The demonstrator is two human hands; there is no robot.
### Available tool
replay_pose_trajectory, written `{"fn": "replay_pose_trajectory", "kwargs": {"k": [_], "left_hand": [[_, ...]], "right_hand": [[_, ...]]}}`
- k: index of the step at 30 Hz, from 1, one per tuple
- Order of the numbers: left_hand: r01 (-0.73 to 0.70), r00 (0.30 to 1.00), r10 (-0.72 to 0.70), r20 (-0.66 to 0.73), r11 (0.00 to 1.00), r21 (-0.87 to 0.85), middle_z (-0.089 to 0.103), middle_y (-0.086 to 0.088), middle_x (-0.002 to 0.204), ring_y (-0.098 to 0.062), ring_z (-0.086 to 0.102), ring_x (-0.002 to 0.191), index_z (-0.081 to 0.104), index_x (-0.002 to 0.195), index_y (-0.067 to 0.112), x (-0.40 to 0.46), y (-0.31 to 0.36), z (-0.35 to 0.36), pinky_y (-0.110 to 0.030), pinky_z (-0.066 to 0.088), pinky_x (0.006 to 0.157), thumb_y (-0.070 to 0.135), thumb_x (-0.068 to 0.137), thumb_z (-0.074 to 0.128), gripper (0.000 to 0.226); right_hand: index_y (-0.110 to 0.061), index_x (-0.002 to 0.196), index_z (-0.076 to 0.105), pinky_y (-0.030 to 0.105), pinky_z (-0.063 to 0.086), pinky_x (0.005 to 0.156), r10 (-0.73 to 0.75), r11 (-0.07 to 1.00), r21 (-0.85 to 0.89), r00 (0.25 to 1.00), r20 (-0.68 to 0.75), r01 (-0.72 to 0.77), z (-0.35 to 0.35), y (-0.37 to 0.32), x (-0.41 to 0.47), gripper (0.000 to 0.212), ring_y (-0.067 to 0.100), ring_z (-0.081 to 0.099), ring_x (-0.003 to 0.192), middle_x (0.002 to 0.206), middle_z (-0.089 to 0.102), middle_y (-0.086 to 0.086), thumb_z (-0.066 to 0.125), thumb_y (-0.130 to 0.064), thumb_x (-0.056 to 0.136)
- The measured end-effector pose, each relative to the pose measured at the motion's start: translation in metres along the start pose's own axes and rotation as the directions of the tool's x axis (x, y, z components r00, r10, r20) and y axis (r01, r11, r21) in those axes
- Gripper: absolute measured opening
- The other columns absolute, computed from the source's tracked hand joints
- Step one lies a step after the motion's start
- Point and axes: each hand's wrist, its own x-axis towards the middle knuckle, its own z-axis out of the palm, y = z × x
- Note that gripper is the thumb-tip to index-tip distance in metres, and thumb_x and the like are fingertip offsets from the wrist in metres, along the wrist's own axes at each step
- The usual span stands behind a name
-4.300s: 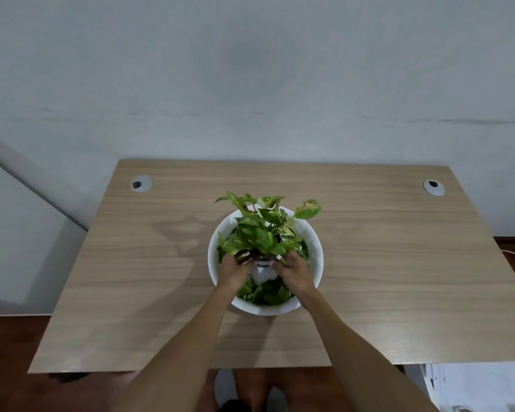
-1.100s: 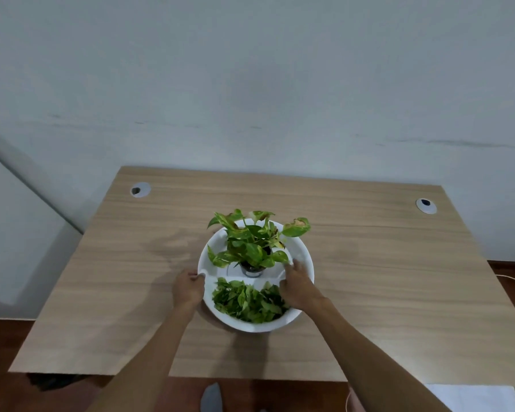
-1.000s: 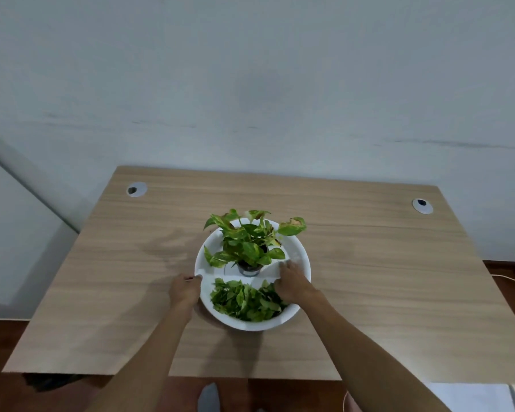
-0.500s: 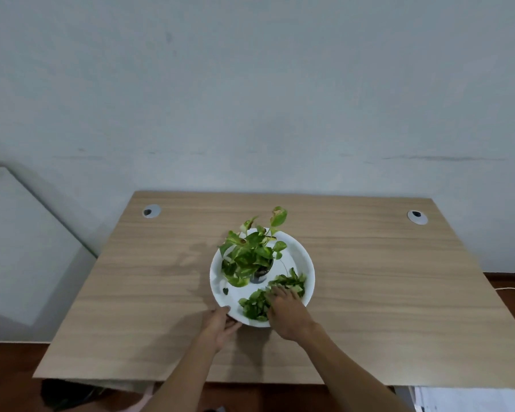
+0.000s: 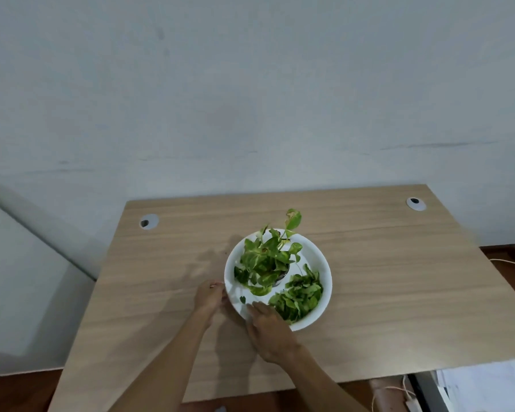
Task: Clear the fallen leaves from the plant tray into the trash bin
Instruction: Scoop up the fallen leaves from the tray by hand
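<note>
Trash bin not in view. Left hand grips plant tray rim; right hand fingers extended over near rim beside fallen leaves. Potted plant hides its pot.

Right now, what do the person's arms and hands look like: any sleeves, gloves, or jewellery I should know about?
Both forearms are bare as far as the view shows, with no sleeve in sight. The left hand and right hand wear no gloves. No watch, bracelet or ring shows at either wrist, though the picture is too soft to rule out a thin ring.
</note>
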Motion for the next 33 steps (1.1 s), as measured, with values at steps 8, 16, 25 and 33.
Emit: {"fn": "replay_pose_trajectory", "kwargs": {"k": [8,16,25,33], "left_hand": [[-0.016,0.947,-0.054,0.316,0.976,0.215,0.074,-0.016,0.076,-0.024,0.067,0.062,0.077,0.079,0.002,0.004,-0.015,-0.016,-0.025,0.052,0.054,0.004,0.083,0.063,0.015],[-0.088,0.969,0.059,0.242,0.99,0.112,0.075,-0.015,0.08,-0.028,0.07,0.072,0.075,0.088,0.007,0.045,-0.007,-0.013,-0.045,0.058,0.075,0.02,0.087,0.065,0.017],[-0.036,0.975,0.017,0.22,0.996,0.082,0.073,-0.025,0.087,-0.033,0.072,0.068,0.065,0.093,0.0,0.044,-0.003,-0.007,-0.042,0.06,0.059,0.007,0.088,0.064,0.008],[0.089,0.88,-0.136,0.455,0.988,0.125,0.071,-0.011,0.068,-0.022,0.066,0.058,0.067,0.086,0.0,0.029,0.007,-0.002,-0.028,0.055,0.054,-0.002,0.084,0.057,0.01]], "right_hand": [[-0.005,0.148,0.027,0.036,0.02,0.118,0.165,0.985,0.052,0.986,0.022,-0.166,0.007,-0.04,0.023,0.063,0.03,0.023,0.144,0.154,0.028,0.019,0.04,-0.015,0.087],[-0.013,0.153,0.014,0.037,0.013,0.12,0.28,0.959,0.042,0.959,0.039,-0.281,0.01,-0.05,0.062,0.068,0.028,0.004,0.15,0.162,0.002,0.013,0.047,-0.011,0.093],[-0.009,0.132,0.051,0.042,0.045,0.1,0.306,0.948,0.091,0.952,0.013,-0.306,0.009,-0.044,0.037,0.043,0.034,0.053,0.122,0.131,0.058,0.015,0.043,-0.017,0.09],[-0.019,0.133,0.053,0.038,0.039,0.11,0.315,0.949,0.131,0.896,-0.313,-0.288,0.021,-0.045,0.037,0.049,0.025,0.046,0.131,0.14,0.053,0.007,0.03,-0.032,0.092]]}}
